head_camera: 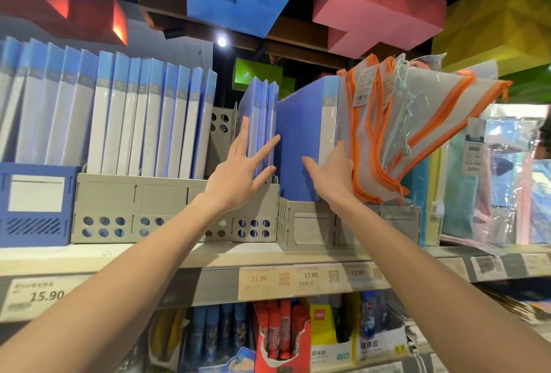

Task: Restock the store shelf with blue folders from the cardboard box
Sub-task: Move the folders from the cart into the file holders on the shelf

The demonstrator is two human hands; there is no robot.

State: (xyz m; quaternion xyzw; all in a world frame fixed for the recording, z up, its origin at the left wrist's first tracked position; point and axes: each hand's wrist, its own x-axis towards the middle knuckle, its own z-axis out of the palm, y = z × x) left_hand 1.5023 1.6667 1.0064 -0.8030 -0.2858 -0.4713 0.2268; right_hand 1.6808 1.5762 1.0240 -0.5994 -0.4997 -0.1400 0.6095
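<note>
Currently: thick blue folder (301,146), upright in grey rack (310,226), gripped by right hand (331,175). Left hand (238,175), fingers straight, presses 3 thin folders (262,122) aside, just left of rack. Advice: seat folder squarely, spine outward; keep orange-trimmed pouches (402,122), above rack's right end, clear.

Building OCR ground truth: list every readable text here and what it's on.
"15.90": left price tag
"23.90": second price tag
"17.80": third price tag
"13.90": fourth price tag
"60": blue folder spine
"deli", "固体胶": yellow box
"液体胶": white box
Too blurred: pouch labels, tag small print.
</note>
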